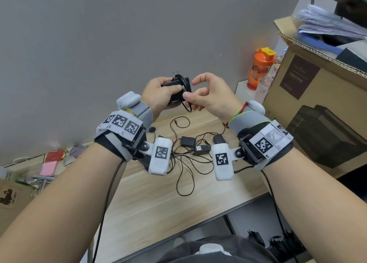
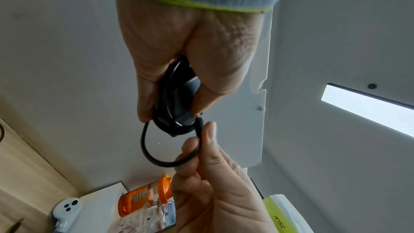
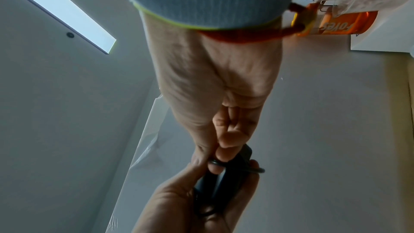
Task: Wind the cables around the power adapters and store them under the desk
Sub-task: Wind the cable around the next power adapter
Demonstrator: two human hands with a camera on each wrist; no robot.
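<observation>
My left hand [image 1: 158, 93] grips a black power adapter [image 1: 178, 86] raised above the desk, prongs pointing up, its cable wound in loops round the body. My right hand [image 1: 200, 96] pinches the free cable end [image 2: 197, 141] near the barrel plug, and a short loop hangs below. The left wrist view shows the adapter [image 2: 177, 104] between thumb and fingers of my left hand [image 2: 179, 50]. In the right wrist view my right hand [image 3: 224, 148] pinches the cable beside the adapter [image 3: 215, 185]. Three more black adapters [image 1: 187, 141] lie on the wooden desk [image 1: 155, 193] amid tangled cables [image 1: 184, 173].
An orange bottle [image 1: 260, 70] stands on a white block at the back right. A large cardboard box [image 1: 313, 96] with papers on top fills the right side. Small packets and clutter [image 1: 49, 163] lie at the desk's left. Below the front edge is dark space with cables [image 1: 278, 241].
</observation>
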